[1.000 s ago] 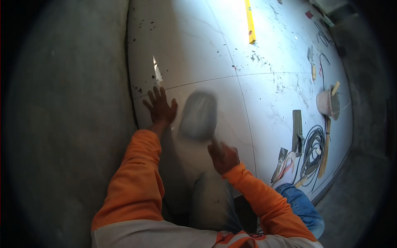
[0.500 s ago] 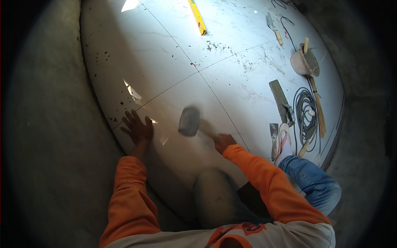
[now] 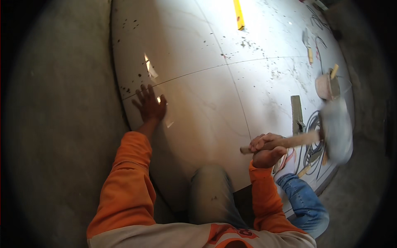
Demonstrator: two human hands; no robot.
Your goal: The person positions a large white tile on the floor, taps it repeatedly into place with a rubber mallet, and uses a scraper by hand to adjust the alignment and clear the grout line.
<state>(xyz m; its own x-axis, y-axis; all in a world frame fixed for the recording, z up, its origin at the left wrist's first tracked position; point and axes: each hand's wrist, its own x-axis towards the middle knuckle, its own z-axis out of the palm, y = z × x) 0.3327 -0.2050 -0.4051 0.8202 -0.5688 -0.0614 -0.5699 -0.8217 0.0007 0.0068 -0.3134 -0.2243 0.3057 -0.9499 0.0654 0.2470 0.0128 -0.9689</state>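
Note:
My left hand (image 3: 152, 106) lies flat on the glossy white floor tile (image 3: 198, 103), fingers spread, close to a thin joint between tiles. In my right hand (image 3: 268, 151) is the wooden handle of a mallet (image 3: 337, 131). Its big pale head is blurred and raised over the right side of the floor, partly covering a coil of dark cable (image 3: 313, 142). My right fingers wrap the handle near its end, which sticks out to the left of the fist.
A yellow spirit level (image 3: 239, 15) lies at the far side. Along the right are a trowel (image 3: 309, 47), a bucket (image 3: 324, 87) with a wooden handle sticking out and a long flat trowel (image 3: 297, 113). Dark crumbs dot the tiles. A concrete wall (image 3: 70, 103) borders the left.
The mallet has swung from over the middle tile up and to the right, its head turned outward. My left hand stays flat on the tile. The view has shifted.

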